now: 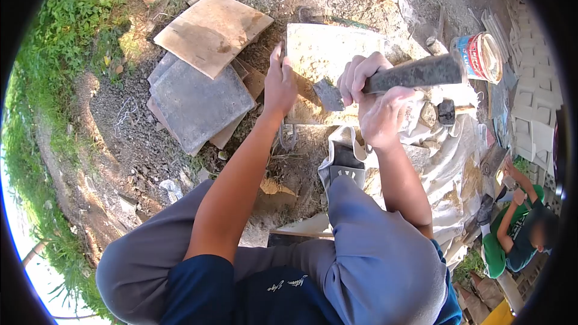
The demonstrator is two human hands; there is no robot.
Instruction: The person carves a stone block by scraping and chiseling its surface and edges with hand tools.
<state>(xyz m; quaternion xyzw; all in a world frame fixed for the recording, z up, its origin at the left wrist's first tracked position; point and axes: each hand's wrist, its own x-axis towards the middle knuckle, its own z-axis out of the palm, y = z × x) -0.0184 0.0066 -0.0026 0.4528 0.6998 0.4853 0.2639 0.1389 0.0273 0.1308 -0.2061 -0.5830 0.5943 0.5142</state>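
Observation:
A pale square stone tile (328, 39), dusty and brightly lit, lies in front of me. My left hand (280, 87) grips its left edge, with the fingers along the side and the thumb near the top face. My right hand (378, 99) is closed around a flat-bladed tool (415, 74) with a thick dark handle. Its grey blade pokes out to the left of my fist, over the tile's lower part. The palm side of my grip is partly hidden. White dust covers the right-hand fingers.
Several grey and tan tiles (201, 102) are stacked at left. A paint bucket (480, 57) stands at right by a dark hammer head (446, 112). Crumpled white sheeting (445, 162) covers ground below it. Another person (522, 229) sits at far right. Greenery (66, 42) borders the left.

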